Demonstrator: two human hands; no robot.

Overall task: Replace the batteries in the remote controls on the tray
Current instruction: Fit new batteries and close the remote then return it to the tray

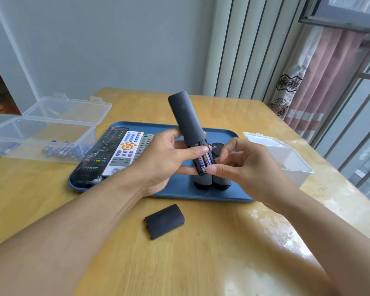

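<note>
You're early in the job: the black remote [187,127] is open, back towards you, its battery cover [164,221] off on the wooden table [222,242] at 6 o'clock of the blue tray [226,135]. Two purple batteries [203,160] sit in its bay; whether old or fresh, you can't tell. Three button remotes [115,153] at 9 o'clock and two dark ones [212,182] under your hands look untouched.

Your left hand [160,161] grips the remote, thumb across the batteries' upper ends. Your right hand [239,165] pinches at their lower end, thumb tip touching the bay's bottom edge.
</note>
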